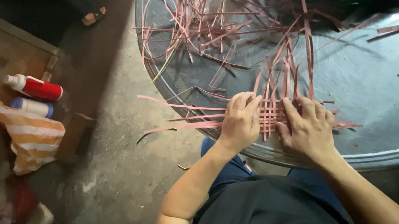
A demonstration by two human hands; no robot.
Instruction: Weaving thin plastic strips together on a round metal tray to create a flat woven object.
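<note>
Both hands press woven strips on tray.

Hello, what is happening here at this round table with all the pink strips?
A person presses both hands on a small woven patch of pink strips at the near edge of a round metal tray. The left hand and right hand lie flat on it. Loose strips are piled further back. Two bottles lie on the floor.
</note>
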